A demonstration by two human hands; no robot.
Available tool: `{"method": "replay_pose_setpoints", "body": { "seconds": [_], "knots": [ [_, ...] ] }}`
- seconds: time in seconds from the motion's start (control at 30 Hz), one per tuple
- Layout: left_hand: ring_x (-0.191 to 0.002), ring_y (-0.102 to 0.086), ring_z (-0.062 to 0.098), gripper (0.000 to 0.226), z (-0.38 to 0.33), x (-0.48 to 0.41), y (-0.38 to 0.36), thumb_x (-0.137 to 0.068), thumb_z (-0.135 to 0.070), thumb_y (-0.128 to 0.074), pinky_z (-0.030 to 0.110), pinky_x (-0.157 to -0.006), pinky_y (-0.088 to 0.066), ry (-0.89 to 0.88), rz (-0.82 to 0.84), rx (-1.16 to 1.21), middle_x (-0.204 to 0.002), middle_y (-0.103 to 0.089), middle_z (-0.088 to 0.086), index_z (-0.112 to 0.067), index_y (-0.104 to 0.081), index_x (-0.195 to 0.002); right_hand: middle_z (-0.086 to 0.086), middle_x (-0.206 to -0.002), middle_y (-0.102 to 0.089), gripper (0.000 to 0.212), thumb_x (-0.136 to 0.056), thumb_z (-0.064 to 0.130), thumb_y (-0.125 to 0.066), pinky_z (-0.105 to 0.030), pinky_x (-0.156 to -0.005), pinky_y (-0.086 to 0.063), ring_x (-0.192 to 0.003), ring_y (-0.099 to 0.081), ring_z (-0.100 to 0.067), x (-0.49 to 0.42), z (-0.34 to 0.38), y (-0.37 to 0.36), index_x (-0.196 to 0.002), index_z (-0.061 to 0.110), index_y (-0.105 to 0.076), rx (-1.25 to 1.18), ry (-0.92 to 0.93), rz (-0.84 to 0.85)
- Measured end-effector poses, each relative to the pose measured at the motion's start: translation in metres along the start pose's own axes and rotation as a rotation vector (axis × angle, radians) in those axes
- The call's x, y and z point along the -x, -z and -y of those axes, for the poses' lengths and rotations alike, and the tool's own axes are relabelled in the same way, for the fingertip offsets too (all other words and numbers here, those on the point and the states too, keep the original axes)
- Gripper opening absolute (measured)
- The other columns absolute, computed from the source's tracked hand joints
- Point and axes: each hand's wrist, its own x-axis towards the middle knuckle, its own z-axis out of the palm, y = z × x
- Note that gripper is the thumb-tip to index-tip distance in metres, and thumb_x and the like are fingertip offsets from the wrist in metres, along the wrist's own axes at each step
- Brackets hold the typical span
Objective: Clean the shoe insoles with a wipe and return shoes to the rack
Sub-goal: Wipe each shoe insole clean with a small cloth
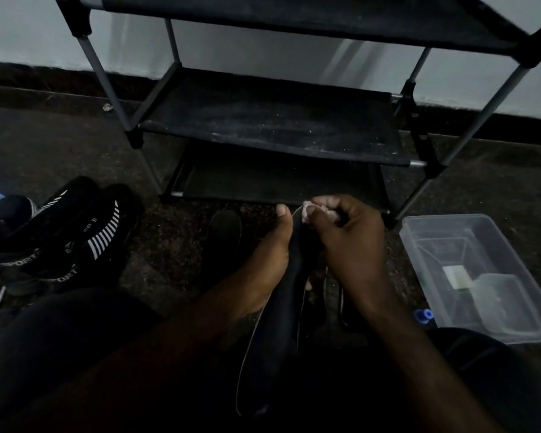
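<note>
- Far left, black striped shoes (pixel 75 232) lay side by side on the floor (pixel 169 245), left of the rack (pixel 272 126).
- Left hand (pixel 272 248) gripped the insole (pixel 281 307), thumb up along its edge, fingers curled behind it.
- The insole stood on edge between both hands, in front of the rack's lowest shelf.
- Right hand (pixel 347 242) had its fingers closed round a wadded pale wipe (pixel 306 210), pressed against the insole's top end.
- Behind, the rack's black shelves looked dusty.
- Far right, a clear box (pixel 481 276) sat on the floor.
</note>
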Motion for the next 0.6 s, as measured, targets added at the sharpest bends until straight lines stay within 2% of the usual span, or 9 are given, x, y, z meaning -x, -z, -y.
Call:
{"method": "replay_pose_setpoints", "body": {
  "seconds": [0.07, 0.13, 0.2, 0.23, 0.33, 0.43, 0.6],
  "knots": [
    [-0.064, -0.069, 0.008, 0.07, 0.0, 0.0, 0.0, -0.097, -0.058, -0.008, 0.024, -0.052, -0.053, 0.01, -0.022, 0.067, -0.081, -0.075, -0.003, -0.024, -0.069, -0.102, 0.007, -0.088, -0.072, 0.009, -0.086, 0.01, -0.072, -0.02, -0.075, -0.055, -0.082, -0.069, -0.002, 0.008, 0.005, -0.004, -0.092, 0.017, -0.073, 0.013, 0.082, 0.07],
    [-0.081, -0.072, 0.009, 0.07, -0.002, -0.002, 0.004, -0.098, -0.057, -0.012, 0.022, -0.066, -0.056, 0.012, -0.052, 0.125, -0.089, -0.076, 0.0, -0.015, -0.068, -0.101, 0.011, -0.089, -0.069, 0.012, -0.086, 0.01, -0.072, -0.016, -0.075, -0.053, -0.082, -0.067, -0.001, 0.01, 0.006, -0.005, -0.093, 0.019, -0.074, 0.121, 0.196, 0.108],
    [-0.094, -0.071, 0.016, 0.073, -0.002, -0.004, 0.008, -0.095, -0.062, -0.015, 0.032, -0.084, -0.055, 0.031, -0.051, 0.135, -0.101, -0.075, 0.005, -0.019, -0.074, -0.097, 0.01, -0.089, -0.07, 0.009, -0.086, 0.014, -0.072, -0.024, -0.077, -0.056, -0.082, -0.067, -0.001, 0.003, 0.001, -0.002, -0.094, 0.018, -0.075, 0.189, 0.183, 0.106],
    [-0.094, -0.07, 0.018, 0.072, -0.002, -0.004, 0.009, -0.094, -0.064, -0.018, 0.037, -0.088, -0.052, 0.039, -0.057, 0.141, -0.103, -0.074, 0.007, -0.022, -0.076, -0.096, 0.01, -0.089, -0.071, 0.007, -0.086, 0.016, -0.072, -0.029, -0.077, -0.058, -0.081, -0.068, 0.0, -0.001, -0.003, 0.002, -0.093, 0.019, -0.075, 0.204, 0.142, 0.119],
    [-0.093, -0.069, 0.017, 0.062, 0.002, -0.008, 0.008, -0.098, -0.057, -0.025, 0.035, -0.091, -0.051, 0.035, -0.085, 0.154, -0.104, -0.073, 0.008, -0.025, -0.078, -0.092, 0.011, -0.083, -0.073, 0.005, -0.087, 0.018, -0.072, -0.035, -0.074, -0.059, -0.077, -0.068, 0.0, -0.002, -0.011, 0.005, -0.089, 0.02, -0.075, 0.264, 0.075, 0.182],
    [-0.1, -0.067, 0.023, 0.055, 0.005, -0.01, 0.01, -0.101, -0.05, -0.03, 0.034, -0.091, -0.051, 0.031, -0.112, 0.115, -0.111, -0.07, 0.016, -0.015, -0.073, -0.101, 0.01, -0.082, -0.073, 0.003, -0.086, 0.018, -0.073, -0.033, -0.073, -0.058, -0.076, -0.068, -0.002, -0.001, -0.015, 0.005, -0.087, 0.019, -0.075, 0.306, 0.077, 0.201],
    [-0.084, -0.07, 0.019, 0.046, 0.003, -0.011, 0.016, -0.102, -0.045, -0.038, 0.031, -0.08, -0.053, 0.029, -0.253, -0.04, -0.091, -0.074, 0.009, -0.014, -0.071, -0.095, 0.009, -0.078, -0.073, 0.002, -0.086, 0.016, -0.075, -0.023, -0.068, -0.056, -0.072, -0.068, -0.001, -0.001, -0.017, 0.005, -0.086, 0.014, -0.075, 0.255, 0.005, 0.234]
  ]
}}
